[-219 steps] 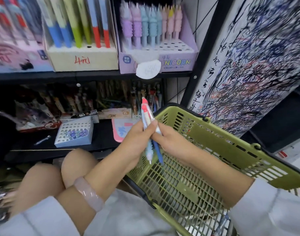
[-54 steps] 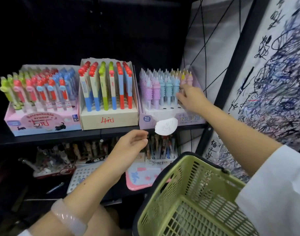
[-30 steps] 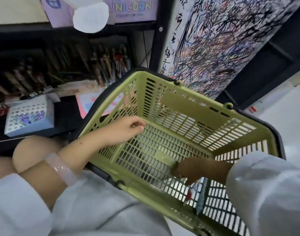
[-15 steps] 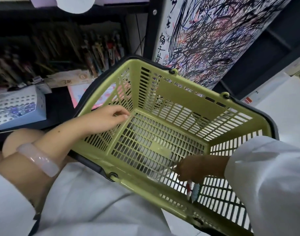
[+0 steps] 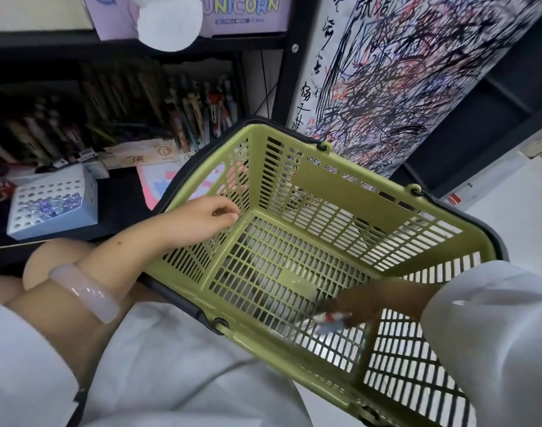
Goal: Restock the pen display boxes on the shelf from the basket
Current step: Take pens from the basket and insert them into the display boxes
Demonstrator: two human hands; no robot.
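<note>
An olive-green plastic basket (image 5: 334, 186) sits tilted in front of me, its slatted floor mostly bare. My right hand (image 5: 365, 303) reaches down to the basket floor near the front corner and pinches a red, white and blue pen (image 5: 331, 322), which is blurred. My left hand (image 5: 205, 218) hovers over the basket's left rim with loosely curled fingers, holding nothing. The lilac Unicorn display box (image 5: 245, 13) shows only its lower front at the top edge of the view; its pens are out of sight.
A lower shelf holds a white perforated box with purple beads (image 5: 51, 204), a pink card (image 5: 165, 183) and dark rows of pens (image 5: 199, 109). A scribbled test board (image 5: 402, 72) stands right of the shelf post. My knees and white clothing fill the lower left.
The view rose slightly, bringing the Unicorn box front back in. My right hand shifted right along the basket floor and now pinches the pen. My left hand stays at the rim.
</note>
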